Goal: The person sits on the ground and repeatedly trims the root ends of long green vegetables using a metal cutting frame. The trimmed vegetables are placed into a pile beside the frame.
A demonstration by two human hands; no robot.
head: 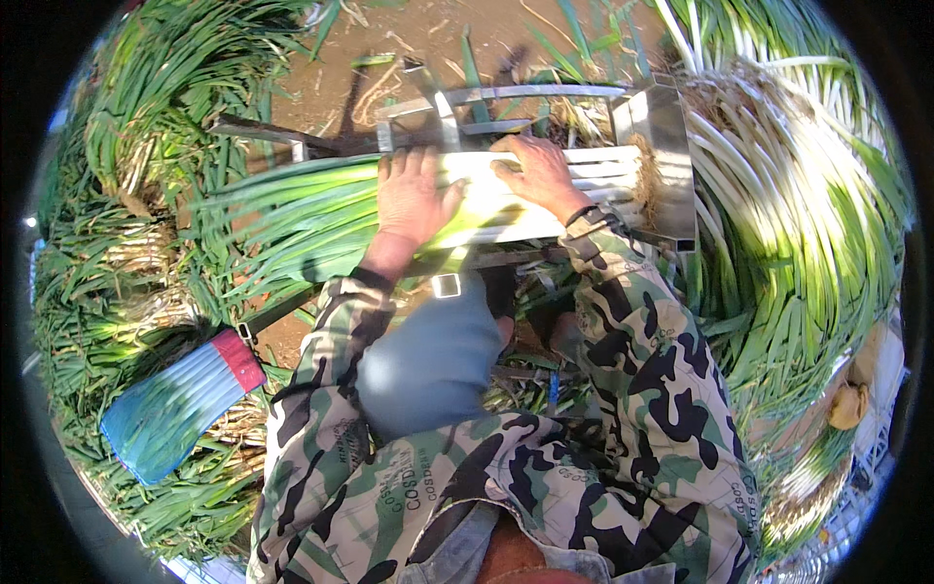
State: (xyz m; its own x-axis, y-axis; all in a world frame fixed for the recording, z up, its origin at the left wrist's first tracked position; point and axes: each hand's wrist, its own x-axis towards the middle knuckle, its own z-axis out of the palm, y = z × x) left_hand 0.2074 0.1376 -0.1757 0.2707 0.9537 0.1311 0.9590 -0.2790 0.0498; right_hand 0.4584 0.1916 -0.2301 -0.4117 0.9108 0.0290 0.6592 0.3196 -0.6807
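Observation:
A bunch of long green onions (328, 193) lies across a metal rack (554, 93) in front of me, leaves to the left and white stems (606, 168) to the right. The brown roots (646, 182) meet the metal end plate (673, 153) of the rack. My left hand (414, 193) rests flat on the bunch where green turns to white, thumb spread. Farther right, my right hand (538, 171) lies on the white stems with its fingers curled at their far edge. What the fingertips touch beneath is hidden.
Heaped green onions (795, 219) stand close on the right, and more bunches (146, 292) line the left. A blue mesh flap with a red band (182, 401) hangs at the rack's lower left. Loose leaves lie on bare soil (452, 36) beyond the rack.

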